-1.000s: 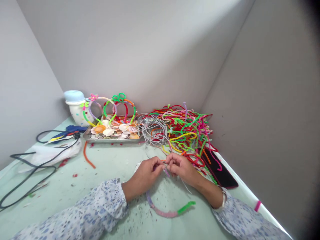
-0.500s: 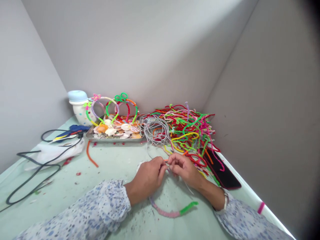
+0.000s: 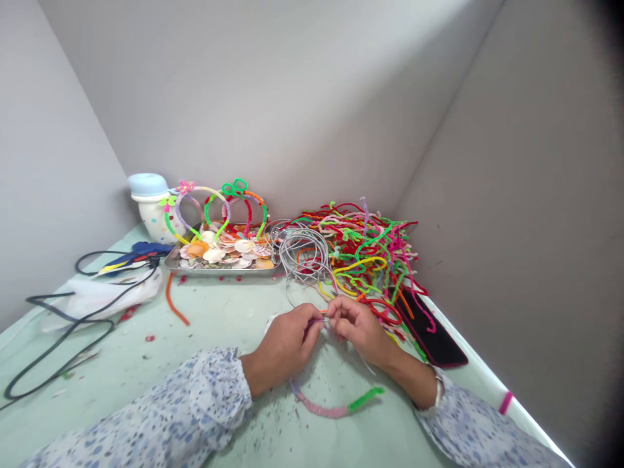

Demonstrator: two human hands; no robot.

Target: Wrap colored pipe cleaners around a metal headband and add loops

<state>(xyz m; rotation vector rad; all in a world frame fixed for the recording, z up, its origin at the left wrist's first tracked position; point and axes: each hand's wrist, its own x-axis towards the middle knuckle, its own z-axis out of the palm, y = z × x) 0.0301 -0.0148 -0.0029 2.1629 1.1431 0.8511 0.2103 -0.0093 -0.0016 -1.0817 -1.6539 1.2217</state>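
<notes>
My left hand and my right hand meet above the green tabletop, their fingertips pinching a thin wire hoop at a short purple pipe cleaner. The hoop's lower arc hangs below my hands, wrapped in pink pipe cleaner and ending in a bright green piece. Its join between my fingers is partly hidden. A loose white wire end sticks out below my right hand.
Behind my hands lie a coil of grey wire and a heap of colourful pipe cleaners. A metal tray of seashells holds finished hoops. A black phone, glue gun, black cord and white bag lie nearby.
My fingers have shifted slightly on the hoop, and the purple pipe cleaner now shows near my left fingertips. The whole scene has shifted a little in view.
</notes>
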